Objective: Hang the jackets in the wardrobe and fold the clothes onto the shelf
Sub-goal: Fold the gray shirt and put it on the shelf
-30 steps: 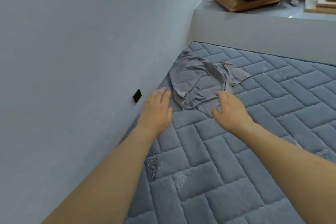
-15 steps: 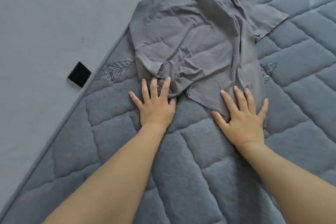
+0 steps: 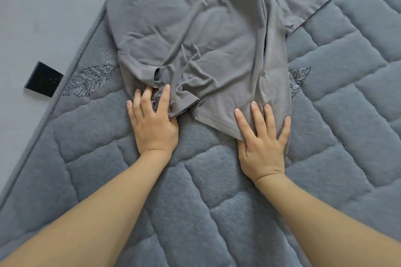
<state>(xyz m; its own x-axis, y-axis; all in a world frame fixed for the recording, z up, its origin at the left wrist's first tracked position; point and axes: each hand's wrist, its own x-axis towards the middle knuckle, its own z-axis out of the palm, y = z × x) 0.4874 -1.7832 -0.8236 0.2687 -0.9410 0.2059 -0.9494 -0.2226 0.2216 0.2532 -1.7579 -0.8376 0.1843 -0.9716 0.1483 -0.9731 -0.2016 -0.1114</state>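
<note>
Shirt [image 3: 195, 34] (top cut off) is pressed flat by right hand [image 3: 262, 143]; its crumpled hem is pinched by left hand [image 3: 153, 123] fingers.

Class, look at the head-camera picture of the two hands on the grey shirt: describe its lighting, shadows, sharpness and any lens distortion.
Head view: soft, even light, no glare; only faint shadows in the shirt creases and under the left hand and right hand. Head view: centre fairly sharp, fabric folds readable. Head view: wide-angle bending curves the mattress quilting and stretches the forearms near the bottom edge.
</note>
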